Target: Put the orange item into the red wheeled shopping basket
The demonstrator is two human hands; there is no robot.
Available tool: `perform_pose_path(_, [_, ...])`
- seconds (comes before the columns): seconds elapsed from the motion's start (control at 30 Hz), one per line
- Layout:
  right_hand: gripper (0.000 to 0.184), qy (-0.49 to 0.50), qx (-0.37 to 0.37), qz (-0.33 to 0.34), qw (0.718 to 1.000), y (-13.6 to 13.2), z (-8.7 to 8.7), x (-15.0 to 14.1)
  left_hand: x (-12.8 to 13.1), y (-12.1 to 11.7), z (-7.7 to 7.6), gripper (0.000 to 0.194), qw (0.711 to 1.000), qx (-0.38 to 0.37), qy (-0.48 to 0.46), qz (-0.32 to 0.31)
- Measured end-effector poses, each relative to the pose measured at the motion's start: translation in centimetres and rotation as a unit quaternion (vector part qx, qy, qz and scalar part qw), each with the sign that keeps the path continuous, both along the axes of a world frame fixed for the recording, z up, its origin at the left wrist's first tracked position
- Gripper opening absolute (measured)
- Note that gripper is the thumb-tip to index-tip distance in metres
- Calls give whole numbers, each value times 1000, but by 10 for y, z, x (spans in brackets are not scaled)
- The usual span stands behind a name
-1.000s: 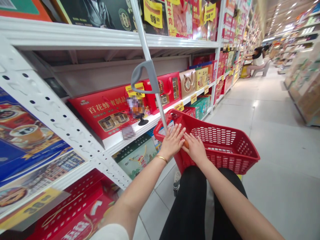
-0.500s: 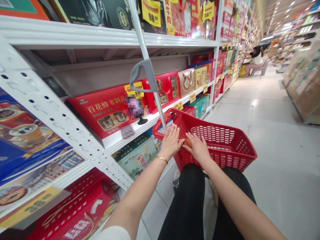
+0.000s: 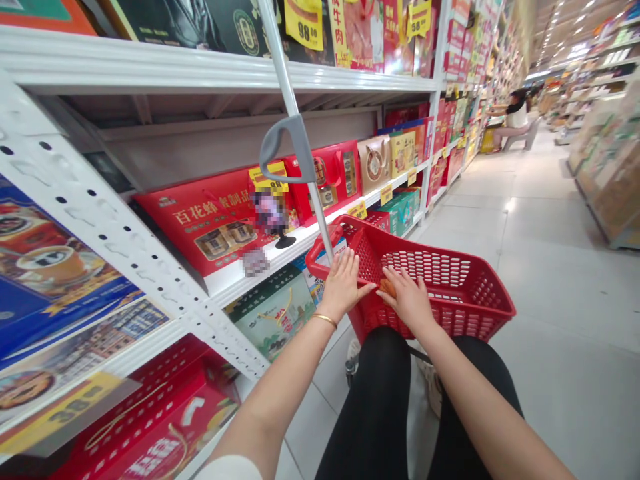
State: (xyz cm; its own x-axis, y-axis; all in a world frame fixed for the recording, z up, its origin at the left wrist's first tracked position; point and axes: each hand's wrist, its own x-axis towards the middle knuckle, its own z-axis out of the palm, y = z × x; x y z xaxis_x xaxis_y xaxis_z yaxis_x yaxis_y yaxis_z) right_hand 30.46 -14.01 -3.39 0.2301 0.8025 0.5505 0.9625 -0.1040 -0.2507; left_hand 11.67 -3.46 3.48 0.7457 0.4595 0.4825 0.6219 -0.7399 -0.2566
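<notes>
The left hand (image 3: 343, 285) spreads its grip flat over the left end of the basket (image 3: 470, 320); beside it, a brown thing (image 3: 388, 287) lies under the right hand (image 3: 412, 303), whose grip I cannot tell.

Black trousers (image 3: 373, 400) go with a white sleeve (image 3: 230, 469) and gold bangle (image 3: 326, 320).
</notes>
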Motion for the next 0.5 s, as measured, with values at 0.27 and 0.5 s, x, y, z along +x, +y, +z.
perform_pose_path(0.27, [58,18,7,54,998,19,12,-25,-3,1,3,94,999,0,32,-2])
perform_pose_path(0.5, [59,17,-9,-32,999,-18,-14,26,-1,-1,0,99,1000,-5,16,-5])
